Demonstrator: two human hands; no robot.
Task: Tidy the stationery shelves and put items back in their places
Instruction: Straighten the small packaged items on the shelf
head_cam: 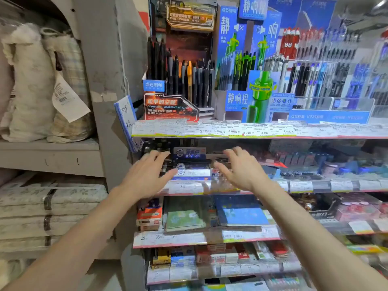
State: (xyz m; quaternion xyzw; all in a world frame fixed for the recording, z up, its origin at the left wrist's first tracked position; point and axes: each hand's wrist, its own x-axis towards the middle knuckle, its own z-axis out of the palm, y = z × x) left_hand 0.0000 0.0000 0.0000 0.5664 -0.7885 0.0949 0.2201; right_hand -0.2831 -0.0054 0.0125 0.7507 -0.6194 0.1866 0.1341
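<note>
Now the left hand [147,175] and right hand [241,171] reach, fingers spread and empty, toward the second shelf [304,191] of boxes.

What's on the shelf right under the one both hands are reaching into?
Under that shelf: a green notebook, a blue notebook, and orange-and-white boxes at the left. The right forearm covers part of the row's right side.

shop | stationery shelves [252,137] | price labels [185,188] | pen displays [247,66]
</note>
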